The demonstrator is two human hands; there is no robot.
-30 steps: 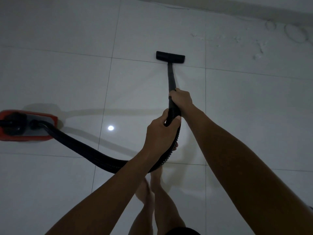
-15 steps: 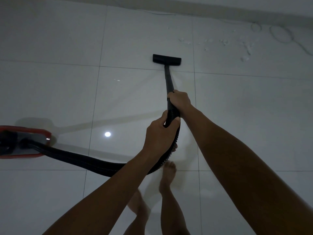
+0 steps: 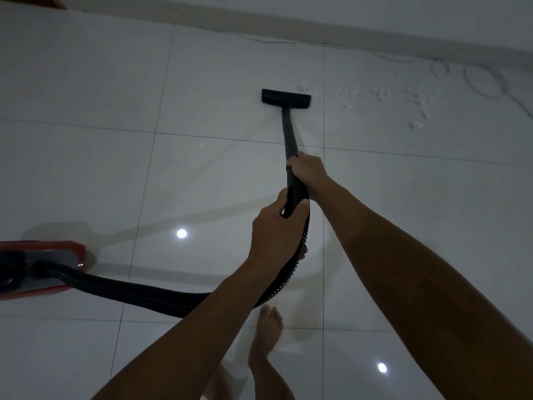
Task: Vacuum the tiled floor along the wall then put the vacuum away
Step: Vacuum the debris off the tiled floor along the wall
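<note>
A black floor nozzle (image 3: pixel 286 97) lies flat on the white tiled floor (image 3: pixel 219 174), a little short of the wall (image 3: pixel 375 13). Its black wand (image 3: pixel 289 134) runs back to my hands. My right hand (image 3: pixel 306 168) grips the wand's lower end. Just behind it, my left hand (image 3: pixel 277 229) grips the ribbed black hose (image 3: pixel 150 295), which curves left to the red vacuum body (image 3: pixel 37 267) at the left edge. White debris (image 3: pixel 415 111) is scattered on the tiles to the right of the nozzle.
A thin cord (image 3: pixel 478 79) lies looped on the floor along the wall at the upper right. My bare foot (image 3: pixel 266 330) stands on the tiles below my hands. An orange object (image 3: pixel 56 1) shows at the top left corner.
The nozzle has moved forward and right across the tile line, closer to the debris and wall. I have stepped forward, and the vacuum body has slipped further toward the left edge.
</note>
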